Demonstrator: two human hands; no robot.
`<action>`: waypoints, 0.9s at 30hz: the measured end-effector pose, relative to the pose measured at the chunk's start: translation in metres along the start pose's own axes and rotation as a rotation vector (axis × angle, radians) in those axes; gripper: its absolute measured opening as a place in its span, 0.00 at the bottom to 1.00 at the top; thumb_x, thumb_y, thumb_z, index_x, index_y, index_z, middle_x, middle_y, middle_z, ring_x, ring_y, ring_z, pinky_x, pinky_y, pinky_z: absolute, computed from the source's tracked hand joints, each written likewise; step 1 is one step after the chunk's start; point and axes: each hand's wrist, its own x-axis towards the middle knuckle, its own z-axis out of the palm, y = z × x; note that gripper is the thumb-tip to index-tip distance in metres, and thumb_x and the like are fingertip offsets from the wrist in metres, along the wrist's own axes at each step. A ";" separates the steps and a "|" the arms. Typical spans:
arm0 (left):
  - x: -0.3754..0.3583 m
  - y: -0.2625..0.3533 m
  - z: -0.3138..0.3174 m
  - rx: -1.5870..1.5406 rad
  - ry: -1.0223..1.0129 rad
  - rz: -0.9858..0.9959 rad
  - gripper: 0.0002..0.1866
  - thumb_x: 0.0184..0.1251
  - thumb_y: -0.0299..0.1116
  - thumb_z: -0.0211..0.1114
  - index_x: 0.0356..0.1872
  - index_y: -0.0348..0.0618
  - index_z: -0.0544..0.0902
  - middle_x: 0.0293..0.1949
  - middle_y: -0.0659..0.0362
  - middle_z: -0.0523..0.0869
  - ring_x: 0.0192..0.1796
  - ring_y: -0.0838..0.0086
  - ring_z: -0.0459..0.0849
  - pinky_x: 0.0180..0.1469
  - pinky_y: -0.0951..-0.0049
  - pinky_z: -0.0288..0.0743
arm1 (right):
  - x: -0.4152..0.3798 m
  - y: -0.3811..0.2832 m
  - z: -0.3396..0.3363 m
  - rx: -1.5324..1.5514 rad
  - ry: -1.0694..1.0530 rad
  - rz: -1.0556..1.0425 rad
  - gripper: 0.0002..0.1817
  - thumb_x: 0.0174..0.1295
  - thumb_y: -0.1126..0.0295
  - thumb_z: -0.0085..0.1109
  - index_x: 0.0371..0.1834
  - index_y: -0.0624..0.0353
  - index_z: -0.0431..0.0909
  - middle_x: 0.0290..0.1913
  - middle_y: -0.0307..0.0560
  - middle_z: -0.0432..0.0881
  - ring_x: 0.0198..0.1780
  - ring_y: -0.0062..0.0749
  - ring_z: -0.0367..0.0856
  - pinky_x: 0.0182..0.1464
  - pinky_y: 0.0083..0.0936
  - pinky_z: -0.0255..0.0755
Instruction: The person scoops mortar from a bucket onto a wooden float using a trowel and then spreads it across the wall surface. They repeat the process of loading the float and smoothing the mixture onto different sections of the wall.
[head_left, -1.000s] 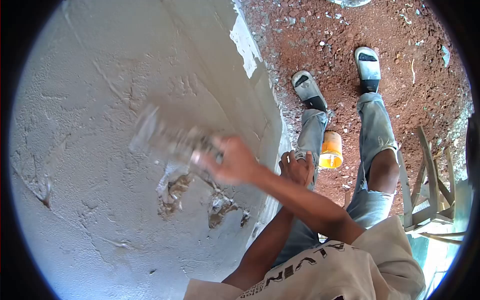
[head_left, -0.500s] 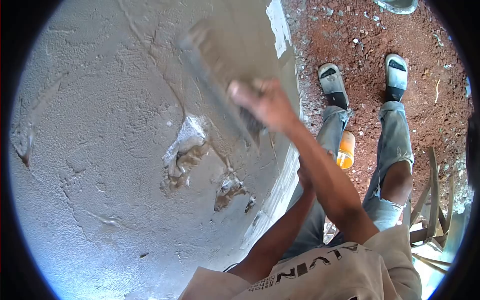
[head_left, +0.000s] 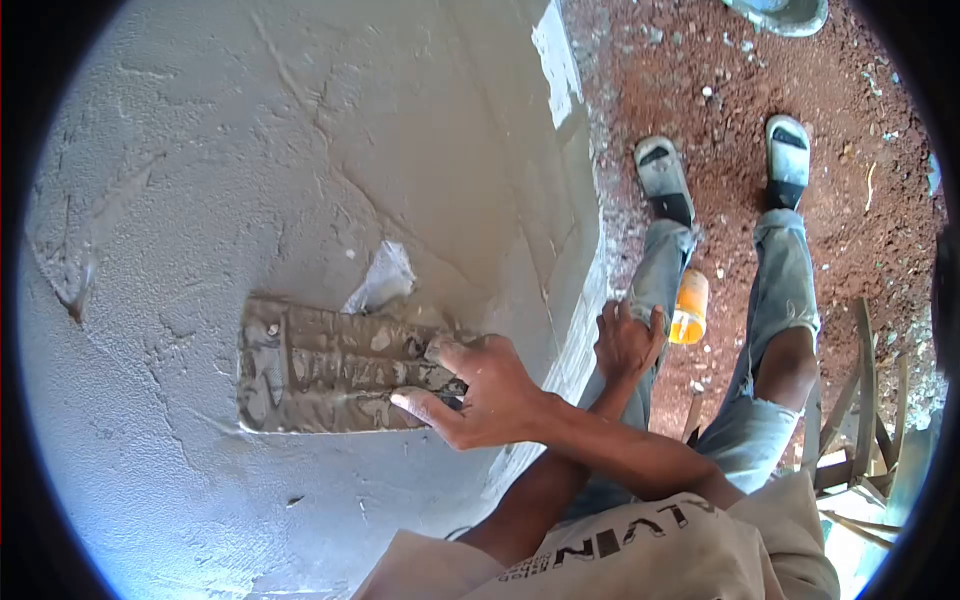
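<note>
One muddy trowel (head_left: 330, 372) at left against the wall (head_left: 180, 220), long axis left to right, right end gripped by the right hand (head_left: 492, 392); farther right, left hand (head_left: 627, 342) loosely spread on a trouser leg (head_left: 656, 268).

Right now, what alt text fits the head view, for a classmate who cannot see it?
A person's right hand holds a mortar-smeared plastering float against grey plaster. Their left hand rests on a leg in torn jeans; an orange container and slide sandals show against red soil.
</note>
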 end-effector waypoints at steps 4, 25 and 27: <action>0.000 0.002 -0.007 -0.012 -0.017 0.000 0.38 0.75 0.66 0.61 0.72 0.44 0.79 0.74 0.47 0.76 0.76 0.50 0.75 0.70 0.41 0.77 | 0.034 0.034 -0.002 -0.272 0.199 0.184 0.22 0.68 0.55 0.75 0.31 0.64 0.80 0.17 0.50 0.79 0.16 0.31 0.79 0.18 0.32 0.69; -0.006 -0.035 -0.010 0.656 0.055 0.709 0.32 0.84 0.57 0.51 0.74 0.43 0.78 0.63 0.42 0.85 0.72 0.42 0.76 0.73 0.38 0.71 | 0.105 0.114 -0.052 -0.312 0.545 0.554 0.34 0.71 0.46 0.71 0.25 0.73 0.82 0.19 0.59 0.81 0.21 0.46 0.79 0.31 0.46 0.74; 0.001 -0.025 -0.017 0.643 -0.018 0.694 0.33 0.84 0.57 0.51 0.74 0.44 0.78 0.64 0.43 0.84 0.72 0.42 0.74 0.73 0.38 0.70 | 0.079 0.111 -0.047 -0.312 0.531 0.554 0.34 0.70 0.47 0.72 0.22 0.72 0.81 0.17 0.59 0.80 0.20 0.47 0.77 0.31 0.47 0.73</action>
